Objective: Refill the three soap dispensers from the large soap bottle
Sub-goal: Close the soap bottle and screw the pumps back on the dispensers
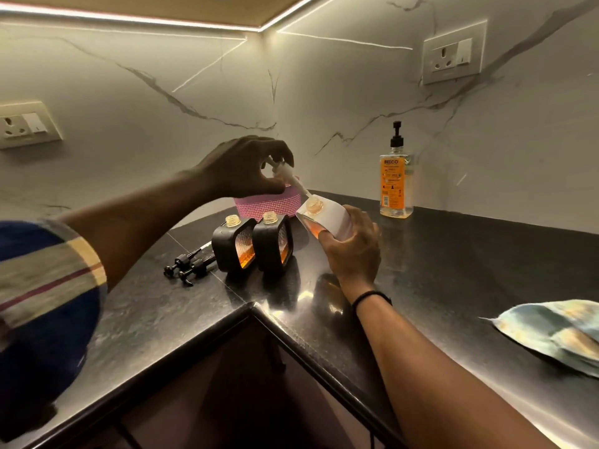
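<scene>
Three soap dispensers are on the dark counter [162,319], near its back corner. Two black ones, the left black dispenser [233,247] and the right black dispenser [274,244], stand upright and touching side by side, their threaded necks uncapped and amber soap showing low in each. The third, a white dispenser [327,218], sits just beside them on the right, tilted toward the corner with its neck open. The right hand [351,251] wraps its fingers around the white dispenser's body. The left hand [246,166] pinches one white pump [285,173] by its head above the counter, the tube slanting down to the white dispenser's mouth; whether the tip is inside cannot be told. Two black pumps [189,267] lie crossed on the counter left of the black pair. One large soap bottle [396,186], pump on, stands against the back wall further right. One pink basket [269,204] sits in the back corner. One folded cloth [554,332] lies at the counter's right edge.
</scene>
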The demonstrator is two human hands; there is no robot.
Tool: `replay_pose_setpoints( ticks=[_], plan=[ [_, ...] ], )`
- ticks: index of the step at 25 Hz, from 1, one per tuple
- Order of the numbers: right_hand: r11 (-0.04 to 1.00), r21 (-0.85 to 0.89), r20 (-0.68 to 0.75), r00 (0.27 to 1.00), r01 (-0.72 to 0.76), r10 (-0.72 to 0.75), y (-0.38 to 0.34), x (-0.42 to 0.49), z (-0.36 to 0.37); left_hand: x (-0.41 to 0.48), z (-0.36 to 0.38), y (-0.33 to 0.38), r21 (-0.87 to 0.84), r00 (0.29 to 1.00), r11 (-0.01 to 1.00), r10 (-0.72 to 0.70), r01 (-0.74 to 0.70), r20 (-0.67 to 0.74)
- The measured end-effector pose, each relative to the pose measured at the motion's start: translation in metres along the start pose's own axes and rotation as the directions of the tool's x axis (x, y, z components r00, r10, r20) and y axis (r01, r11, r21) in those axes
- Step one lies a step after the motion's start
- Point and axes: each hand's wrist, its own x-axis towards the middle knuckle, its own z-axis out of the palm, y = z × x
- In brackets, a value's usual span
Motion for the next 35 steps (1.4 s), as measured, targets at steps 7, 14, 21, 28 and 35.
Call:
replay_pose_setpoints(
  ticks=[7,14,21,28,35],
  plan=[
    [0.995,0.089,-0.013,0.998,-0.053,0.054,-0.002,-0.003,-0.001,0.04,0.021,0.013,-0.306,0.952,0.928,-0.127,0.213,0.277],
    [0.991,0.093,0.043,0.995,-0.095,0.091,-0.001,-0.003,0.002,0.028,0.063,0.023,-0.498,0.872,0.726,-0.306,0.474,0.383],
    [0.986,0.108,0.059,0.991,-0.13,0.124,-0.001,-0.005,0.005,0.021,0.074,0.019,-0.666,0.869,0.56,-0.366,0.492,0.335],
    [0.985,0.112,0.071,0.99,-0.13,0.122,-0.004,-0.007,0.006,0.019,0.085,0.019,-0.653,0.845,0.549,-0.435,0.522,0.31],
    [0.986,0.106,0.065,0.991,-0.125,0.119,-0.004,-0.007,0.007,0.014,0.091,0.02,-0.703,0.847,0.502,-0.446,0.504,0.288]
  ],
)
